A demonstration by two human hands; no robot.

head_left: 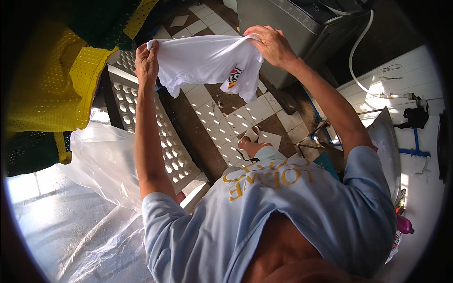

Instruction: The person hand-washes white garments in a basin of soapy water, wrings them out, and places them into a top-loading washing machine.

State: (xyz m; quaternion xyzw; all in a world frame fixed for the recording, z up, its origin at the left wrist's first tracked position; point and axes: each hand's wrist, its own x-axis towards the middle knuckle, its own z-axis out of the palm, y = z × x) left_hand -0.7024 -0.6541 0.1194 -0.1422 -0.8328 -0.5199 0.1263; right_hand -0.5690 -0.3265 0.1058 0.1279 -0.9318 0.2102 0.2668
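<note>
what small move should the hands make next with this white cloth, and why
I'd probably give the white cloth a gentle downward shake: the left hand and right hand each grip an upper corner area, while the lower edge hangs uneven and creased, dipping toward both sides. A shake might loosen those folds.
</note>
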